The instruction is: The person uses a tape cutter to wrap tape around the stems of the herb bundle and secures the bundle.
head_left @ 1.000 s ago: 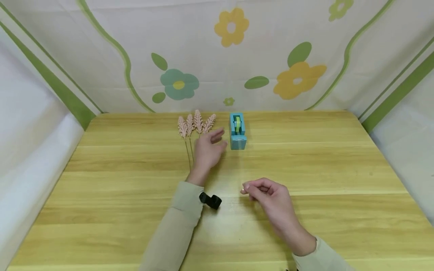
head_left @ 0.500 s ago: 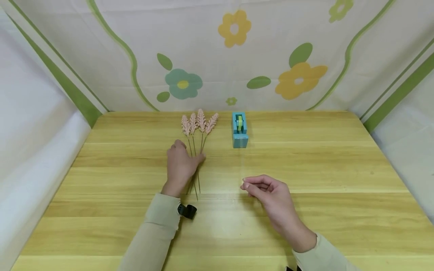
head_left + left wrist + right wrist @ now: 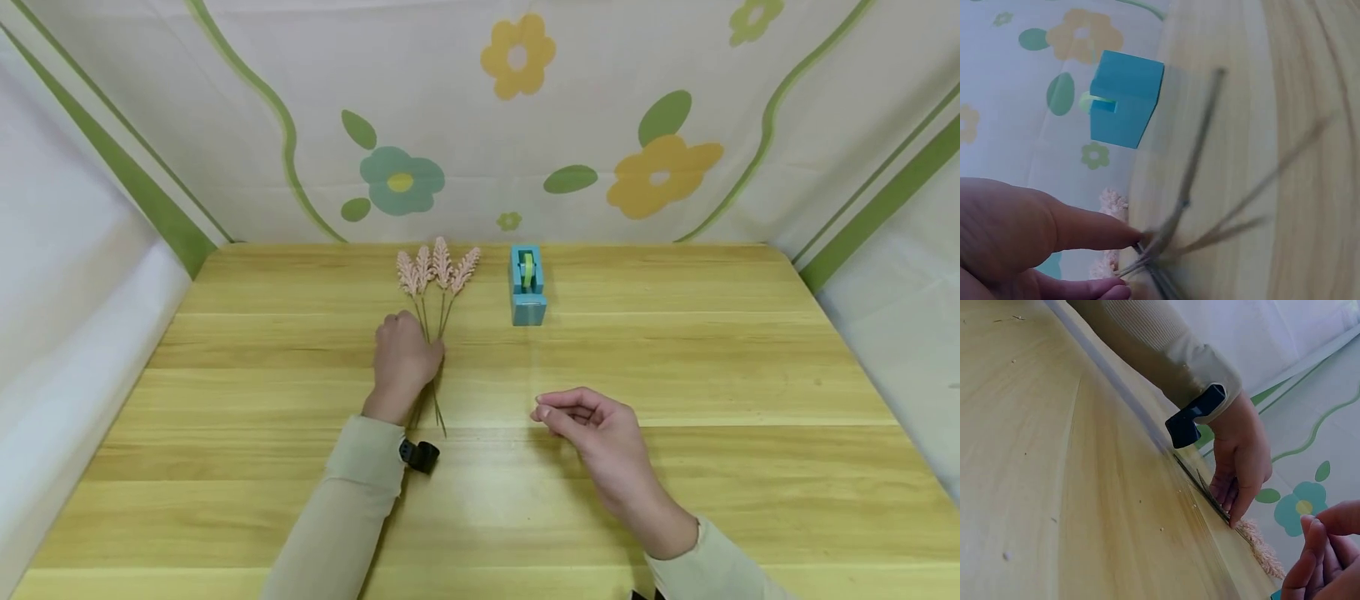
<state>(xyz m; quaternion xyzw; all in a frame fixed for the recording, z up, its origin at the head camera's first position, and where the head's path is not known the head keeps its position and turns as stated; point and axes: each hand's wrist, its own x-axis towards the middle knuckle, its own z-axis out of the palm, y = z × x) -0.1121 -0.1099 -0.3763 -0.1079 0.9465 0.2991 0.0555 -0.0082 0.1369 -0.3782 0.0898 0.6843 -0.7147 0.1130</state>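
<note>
Several artificial flowers with fluffy pink heads (image 3: 442, 268) and thin stems lie toward the back left of the table. My left hand (image 3: 405, 358) grips the stems in a bundle, thumb on the right side. In the left wrist view the stem ends (image 3: 1199, 153) fan out beyond the thumb and finger. A blue tape dispenser (image 3: 528, 310) with a yellow-green roll stands right of the flowers. My right hand (image 3: 600, 433) pinches the end of a clear tape strip (image 3: 533, 362), which runs faintly from the dispenser to the fingertips.
The wooden table (image 3: 750, 358) extends widely on both sides. A white curtain (image 3: 480, 150) with printed flowers hangs along its back edge. A black wrist-camera mount (image 3: 420, 456) sits on the left cuff. Small crumbs (image 3: 1162, 529) dot the tabletop.
The left hand has moved left from near the dispenser to the stems and gripped them, drawing them closer together. The right hand has stayed nearly still.
</note>
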